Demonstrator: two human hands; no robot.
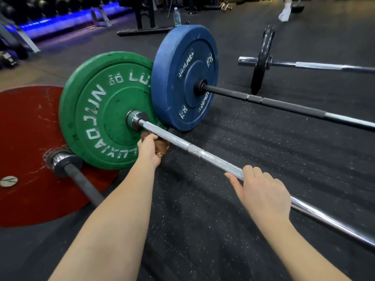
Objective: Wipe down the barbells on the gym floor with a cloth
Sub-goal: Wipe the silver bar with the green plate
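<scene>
Speckled black rubber floor [203, 220] fills the near part of my view, with both bare forearms reaching out over it. Nearest, the right hand [261, 191] rests on the silver barbell [213, 157], its fingers [254, 171] curled together over the top of the shaft and the thumb lying straight along the near side. Further along the same shaft, the left hand [149, 150] grips a bunched brown cloth [163, 146], fingers closed round it. The cloth touches the underside of the knurled section just beside the collar; whether it wraps the shaft I cannot tell. That barbell lies on the floor, bright and shiny, knurled near the plate and smooth towards the right, and carries a scuffed green plate [101, 110]. To the left, a red plate [26, 138] sits on a dark bar [85, 183] and overlaps behind the green one. Beyond, a blue plate [182, 78] touches the green plate's edge, mounted on a black bar [284, 104]. Further back a thin black plate [261, 61] sits on a chrome bar [316, 65]. Behind the blue plate stands a clear water bottle [177, 16], capped; I cannot tell how full it is.
</scene>
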